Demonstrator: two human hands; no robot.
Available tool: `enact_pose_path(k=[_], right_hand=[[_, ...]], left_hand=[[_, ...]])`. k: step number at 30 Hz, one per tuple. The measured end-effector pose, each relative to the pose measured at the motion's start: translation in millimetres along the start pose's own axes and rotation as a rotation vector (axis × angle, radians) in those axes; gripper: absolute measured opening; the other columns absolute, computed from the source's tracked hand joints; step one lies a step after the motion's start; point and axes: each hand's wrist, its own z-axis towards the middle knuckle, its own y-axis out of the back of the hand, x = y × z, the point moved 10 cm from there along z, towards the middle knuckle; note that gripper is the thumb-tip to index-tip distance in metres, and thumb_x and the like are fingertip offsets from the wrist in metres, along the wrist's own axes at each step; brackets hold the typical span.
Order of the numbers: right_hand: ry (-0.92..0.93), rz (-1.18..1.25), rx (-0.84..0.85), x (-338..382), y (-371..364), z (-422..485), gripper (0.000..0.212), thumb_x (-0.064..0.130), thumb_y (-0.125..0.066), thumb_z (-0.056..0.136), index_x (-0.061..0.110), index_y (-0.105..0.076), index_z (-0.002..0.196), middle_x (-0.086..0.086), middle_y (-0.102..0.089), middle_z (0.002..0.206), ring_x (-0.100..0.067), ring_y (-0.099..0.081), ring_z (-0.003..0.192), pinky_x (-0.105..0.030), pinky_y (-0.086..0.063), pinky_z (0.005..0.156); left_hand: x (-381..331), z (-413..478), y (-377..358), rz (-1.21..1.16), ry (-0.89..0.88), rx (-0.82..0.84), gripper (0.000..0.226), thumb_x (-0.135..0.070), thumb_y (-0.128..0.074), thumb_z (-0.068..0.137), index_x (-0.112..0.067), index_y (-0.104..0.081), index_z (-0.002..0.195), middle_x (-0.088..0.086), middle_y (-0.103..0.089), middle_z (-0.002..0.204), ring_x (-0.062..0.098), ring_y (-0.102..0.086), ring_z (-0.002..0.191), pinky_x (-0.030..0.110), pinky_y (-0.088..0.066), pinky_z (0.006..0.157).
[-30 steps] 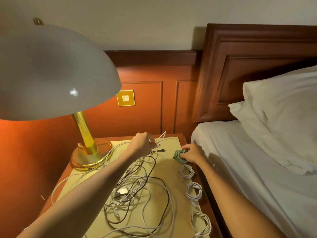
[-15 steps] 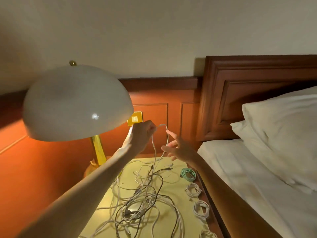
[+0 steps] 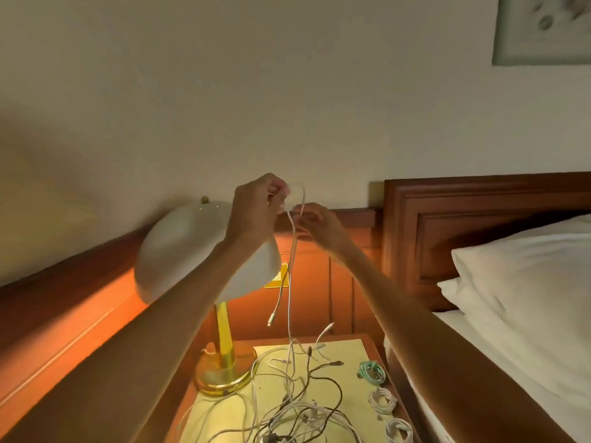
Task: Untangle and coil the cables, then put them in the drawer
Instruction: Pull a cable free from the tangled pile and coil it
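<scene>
Head view: the tangle (image 3: 297,407) of white and dark cables sprawls over the yellow top of the nightstand (image 3: 351,343), and one white cable (image 3: 289,298) is raised high above it in front of the wall. The left hand (image 3: 256,206) has its fingers curled and pinches this cable at the top of a small loop. The right hand (image 3: 319,223), just beside and slightly lower, has curled fingers that appear to pinch the two strands hanging from the loop. One strand ends in a plug (image 3: 271,319) dangling free in the air; the other drops straight into the tangle. Such a cable looks light, thin and limp. It should bend into a coil with no effort but will not hold a shape unless pinned. It may slide through a loose pinch, so it is best held near the free plug and fed hand over hand. A hard pull would probably tighten knots or drag the whole heap, and the joints at the plugs are the weak spots. Around all this, the bed (image 3: 511,362) with its pillow (image 3: 527,266) lies close on the right against the headboard (image 3: 479,219). The lamp (image 3: 198,251) stands on the nightstand's left rear, with its shade just behind the left forearm and its base touching stray cable, so a wide swing could knock it. A teal coil (image 3: 371,372) and white coils (image 3: 382,399) lie finished along the right edge, apart from the tangle. No drawer is visible.
</scene>
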Motion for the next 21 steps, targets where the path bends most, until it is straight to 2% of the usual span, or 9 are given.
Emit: enact_pose_path(k=[2, 5, 7, 9, 11, 14, 16, 18, 21], right_hand=[[0.057, -0.057, -0.043, 31, 5, 9, 0.029, 0.026, -0.069, 0.092, 0.021, -0.064, 0.12, -0.004, -0.073, 0.102, -0.023, -0.073, 0.093, -0.049, -0.058, 0.089], [0.138, -0.095, -0.101, 70, 8, 11, 0.036, 0.035, -0.07, 0.091, 0.025, -0.064, 0.125, 0.0, -0.071, 0.11, -0.014, -0.07, 0.098, -0.041, -0.06, 0.086], [0.216, -0.169, -0.15, 93, 13, 5, 0.034, 0.038, -0.067, 0.093, 0.021, -0.066, 0.123, 0.003, -0.071, 0.108, -0.012, -0.071, 0.093, -0.033, -0.06, 0.082], [0.319, -0.202, -0.231, 122, 22, -2, 0.027, 0.033, -0.061, 0.098, 0.014, -0.071, 0.114, 0.005, -0.073, 0.093, -0.011, -0.073, 0.077, -0.03, -0.059, 0.074], [0.384, -0.175, -0.316, 154, 35, -8, 0.026, 0.029, -0.06, 0.099, 0.009, -0.074, 0.108, 0.004, -0.073, 0.083, -0.009, -0.072, 0.066, -0.028, -0.059, 0.07], [0.477, -0.193, -0.377, 218, 45, -16, 0.024, 0.031, -0.062, 0.098, 0.012, -0.074, 0.108, -0.001, -0.075, 0.087, -0.01, -0.071, 0.063, -0.028, -0.058, 0.072], [0.547, -0.263, -0.441, 259, 49, -26, 0.025, 0.03, -0.062, 0.098, 0.013, -0.074, 0.111, 0.0, -0.071, 0.093, -0.015, -0.07, 0.069, -0.026, -0.054, 0.071], [0.553, -0.442, -0.549, 286, 54, -40, 0.025, 0.031, -0.06, 0.099, 0.018, -0.073, 0.116, 0.001, -0.059, 0.097, -0.017, -0.062, 0.081, -0.024, -0.044, 0.071], [0.455, -0.833, -0.534, 301, 47, -63, 0.027, 0.035, -0.059, 0.099, 0.026, -0.069, 0.122, -0.007, -0.053, 0.113, -0.024, -0.054, 0.104, -0.03, -0.045, 0.081]], left_hand=[[-6, 10, 20, -0.025, 0.028, -0.071, 0.01, -0.021, -0.066, 0.094, -0.013, -0.071, 0.096, 0.002, -0.071, 0.087, 0.01, -0.07, 0.073, 0.035, -0.062, 0.067], [-17, 16, 43, -0.081, 0.039, -0.12, 0.01, -0.021, -0.065, 0.094, -0.012, -0.07, 0.097, 0.001, -0.071, 0.089, 0.003, -0.068, 0.072, 0.027, -0.061, 0.068], [-28, 19, 56, -0.112, 0.039, -0.116, 0.012, -0.025, -0.064, 0.095, -0.014, -0.068, 0.097, -0.002, -0.07, 0.087, 0.005, -0.07, 0.069, 0.032, -0.061, 0.071], [-33, 21, 70, -0.118, 0.093, -0.075, 0.017, -0.034, -0.059, 0.096, -0.018, -0.064, 0.098, -0.006, -0.068, 0.088, 0.008, -0.071, 0.067, 0.033, -0.059, 0.071], [-36, 25, 85, -0.103, 0.16, -0.027, 0.019, -0.038, -0.054, 0.098, -0.02, -0.06, 0.098, -0.009, -0.063, 0.085, 0.01, -0.069, 0.061, 0.03, -0.052, 0.064], [-41, 26, 100, -0.303, 0.285, 0.112, 0.016, -0.034, -0.054, 0.099, -0.02, -0.06, 0.093, -0.004, -0.052, 0.077, 0.015, -0.054, 0.049, 0.032, -0.048, 0.061], [-46, 10, 94, -0.483, 0.403, 0.322, 0.026, -0.036, -0.05, 0.1, -0.014, -0.061, 0.093, 0.0, -0.049, 0.073, 0.016, -0.049, 0.053, 0.028, -0.048, 0.056], [-52, -12, 92, -0.534, 0.457, 0.479, 0.035, -0.041, -0.045, 0.1, -0.013, -0.058, 0.085, -0.002, -0.046, 0.067, 0.017, -0.05, 0.055, 0.025, -0.05, 0.055], [-60, -25, 110, -0.587, 0.43, 0.434, 0.036, -0.043, -0.044, 0.099, -0.018, -0.048, 0.074, -0.007, -0.034, 0.06, 0.011, -0.037, 0.048, 0.021, -0.038, 0.048]])
